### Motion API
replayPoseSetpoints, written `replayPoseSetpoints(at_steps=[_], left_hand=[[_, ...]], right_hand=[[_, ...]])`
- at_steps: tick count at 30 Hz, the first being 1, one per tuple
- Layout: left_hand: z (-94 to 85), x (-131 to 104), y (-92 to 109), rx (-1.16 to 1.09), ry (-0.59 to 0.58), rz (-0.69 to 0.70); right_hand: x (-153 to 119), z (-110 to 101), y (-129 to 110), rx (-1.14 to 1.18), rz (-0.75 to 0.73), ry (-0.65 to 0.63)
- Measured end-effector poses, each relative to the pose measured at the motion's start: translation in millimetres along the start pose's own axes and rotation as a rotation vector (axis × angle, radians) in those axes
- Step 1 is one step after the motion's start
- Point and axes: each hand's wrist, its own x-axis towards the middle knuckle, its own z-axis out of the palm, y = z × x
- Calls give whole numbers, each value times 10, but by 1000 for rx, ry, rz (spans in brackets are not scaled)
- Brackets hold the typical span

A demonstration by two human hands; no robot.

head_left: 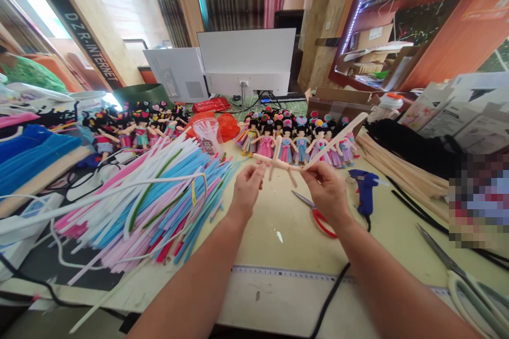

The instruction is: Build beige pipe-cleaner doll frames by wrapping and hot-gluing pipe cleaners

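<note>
A beige pipe-cleaner figure (pixel 283 163) with several thin limbs hangs between my hands above the table. My left hand (pixel 249 183) is closed at the figure's left end, thumb and fingers pinched together. My right hand (pixel 324 185) grips the right end, where long beige strands run up to the right. Below and behind my right hand lie red-handled scissors (pixel 324 223), partly hidden by it. A blue glue gun (pixel 366 190) rests to the right. Rows of small finished dolls (pixel 300 143) stand beyond my hands.
Coloured pipe cleaners (pixel 159 196) are heaped at left. Beige bundles (pixel 401 164) and a black pile (pixel 405 137) lie right, with large scissors (pixel 453 265) nearer. A ruler (pixel 286 273) runs along the front; a black cable crosses it. A monitor (pixel 246 55) stands behind. Someone's green sleeve shows far left.
</note>
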Motion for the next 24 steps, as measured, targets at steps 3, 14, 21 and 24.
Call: replayPoseSetpoints(at_steps=[3, 14, 21, 24], left_hand=[[70, -88, -11, -52, -232, -168], [119, -118, -64, -426, -246, -392], [105, -107, -51, -404, -296, -292], [100, -102, -48, -388, -296, -220]], right_hand=[[-60, 24, -19, -59, -142, -46], [-179, 169, -19, -44, -303, -192], [-161, 150, -33, -78, -288, -155], [-153, 137, -49, -84, -294, -147]])
